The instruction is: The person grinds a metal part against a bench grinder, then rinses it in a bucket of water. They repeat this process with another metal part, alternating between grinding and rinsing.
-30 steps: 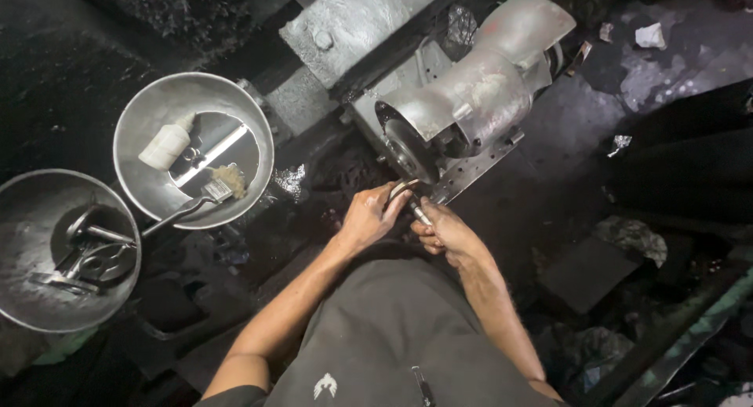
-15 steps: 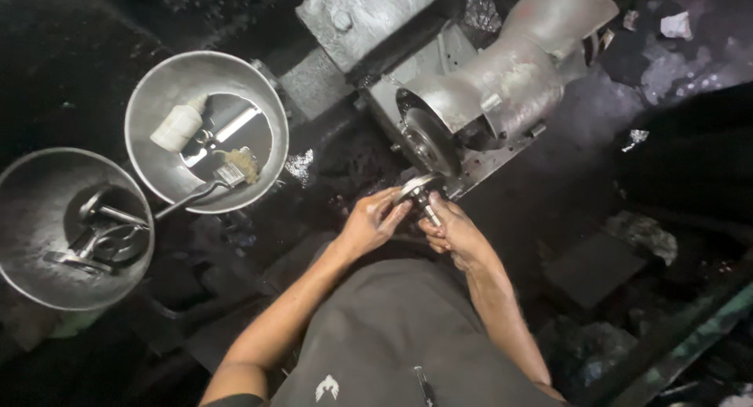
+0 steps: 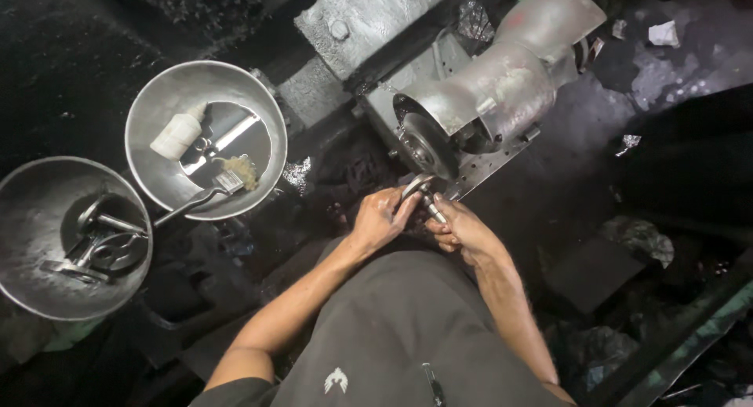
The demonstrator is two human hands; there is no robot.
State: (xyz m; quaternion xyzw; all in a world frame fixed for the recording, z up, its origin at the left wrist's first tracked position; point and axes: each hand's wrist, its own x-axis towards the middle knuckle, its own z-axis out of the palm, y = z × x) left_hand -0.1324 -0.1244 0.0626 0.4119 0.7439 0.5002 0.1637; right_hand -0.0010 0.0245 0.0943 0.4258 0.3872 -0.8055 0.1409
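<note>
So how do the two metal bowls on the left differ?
The upper bowl holds a white bottle and a brush; the lower bowl holds dark metal parts. The upper lies nearer the grinding machine, and the lower is cut off by the frame edge. Both are round, grey and shallow.

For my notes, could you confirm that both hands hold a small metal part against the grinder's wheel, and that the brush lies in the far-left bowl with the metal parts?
Not quite. In the head view the brush lies in the nearer bowl with the white bottle, not the far-left bowl. The rest stands: the left hand and right hand hold the metal part at the wheel.
</note>
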